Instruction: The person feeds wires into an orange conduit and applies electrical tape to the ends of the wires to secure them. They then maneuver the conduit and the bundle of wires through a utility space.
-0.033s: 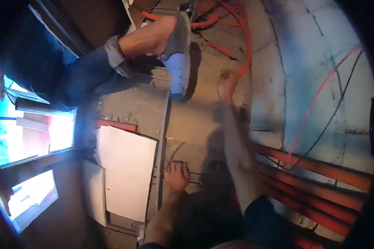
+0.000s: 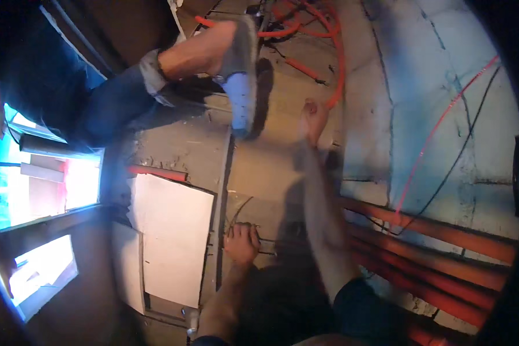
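clearly, right hand (image 2: pixel 313 122) has orange hose (image 2: pixel 341 70) in its grip; left hand (image 2: pixel 242 244), i cannot tell.

Dim overall; glare burns out the left opening (image 2: pixel 83 181), shadow falls right of the shoe (image 2: pixel 240 99), the right hand (image 2: pixel 314 120) blurs, and fisheye corners sink into black.

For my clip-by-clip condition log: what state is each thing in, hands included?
Left hand: fingers curled, grip unclear
Right hand: fingers curled, grip unclear
Orange tube: curved, one end beside that hand
White board: flat
Trouser cuff: rolled up
Grey-blue shoe: worn
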Tool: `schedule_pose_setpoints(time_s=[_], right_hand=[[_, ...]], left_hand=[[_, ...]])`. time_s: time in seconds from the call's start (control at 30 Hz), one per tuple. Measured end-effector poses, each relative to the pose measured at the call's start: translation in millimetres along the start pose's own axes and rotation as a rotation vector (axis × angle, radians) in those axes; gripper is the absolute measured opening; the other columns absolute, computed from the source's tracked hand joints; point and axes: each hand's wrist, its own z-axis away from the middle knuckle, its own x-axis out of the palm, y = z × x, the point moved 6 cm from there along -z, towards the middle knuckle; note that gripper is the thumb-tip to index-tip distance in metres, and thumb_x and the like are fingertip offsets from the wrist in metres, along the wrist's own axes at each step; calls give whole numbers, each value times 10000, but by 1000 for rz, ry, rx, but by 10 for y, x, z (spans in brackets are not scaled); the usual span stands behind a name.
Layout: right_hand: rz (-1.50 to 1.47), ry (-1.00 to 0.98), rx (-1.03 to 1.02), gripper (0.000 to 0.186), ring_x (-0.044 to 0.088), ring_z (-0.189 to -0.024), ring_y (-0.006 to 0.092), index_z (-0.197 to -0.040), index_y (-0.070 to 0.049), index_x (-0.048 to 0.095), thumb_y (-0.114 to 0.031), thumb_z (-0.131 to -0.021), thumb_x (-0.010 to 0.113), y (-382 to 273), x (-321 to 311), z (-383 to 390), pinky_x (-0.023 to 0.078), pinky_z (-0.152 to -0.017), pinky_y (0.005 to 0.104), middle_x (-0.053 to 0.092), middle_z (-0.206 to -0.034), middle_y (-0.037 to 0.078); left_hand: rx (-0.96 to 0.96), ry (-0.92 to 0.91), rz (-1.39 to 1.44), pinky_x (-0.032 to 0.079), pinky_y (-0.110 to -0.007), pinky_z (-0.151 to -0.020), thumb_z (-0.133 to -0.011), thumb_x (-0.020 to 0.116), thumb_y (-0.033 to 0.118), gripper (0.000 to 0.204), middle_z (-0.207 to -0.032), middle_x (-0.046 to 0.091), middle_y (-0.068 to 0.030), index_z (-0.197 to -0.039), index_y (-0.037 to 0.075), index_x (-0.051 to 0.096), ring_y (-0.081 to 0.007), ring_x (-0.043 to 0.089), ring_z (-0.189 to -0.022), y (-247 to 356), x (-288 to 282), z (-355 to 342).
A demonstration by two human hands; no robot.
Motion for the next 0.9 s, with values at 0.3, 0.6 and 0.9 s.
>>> schedule_pose_setpoints(time_s=[0.3, 0.6, 0.9], right_hand=[[-999, 86, 167, 225, 614, -752, 216, -1011, -18, 538, -56, -815, 643, -2221, -1347, 674, 504, -662, 302, 596, -863, 111], [-1046, -281, -199, 183, 640, -717, 152, -990, -20, 541, -32, -838, 642, -3875, -2586, 1175, 527, -648, 269, 597, -871, 77], [-1146, -354, 75, 262, 588, -578, 92, -967, -10, 540, -166, -834, 702, -4191, -2936, 1491, 424, -496, 209, 610, -748, 50]], left_hand=[[48, -5, -58, 422, -418, -699, -812, 589, 202, 129, -878, 588, -110, -868, 85, 599, -298, 573, -781, 37, -128, 23], [106, -120, 175, 463, -442, -666, -804, 606, 259, 217, -840, 625, -145, -841, 47, 632, -325, 590, -763, 273, -117, -140], [-70, -1016, 215, 465, -365, -631, -794, 659, 368, 313, -818, 653, -84, -840, 58, 661, -215, 596, -736, -14, -896, -129]])
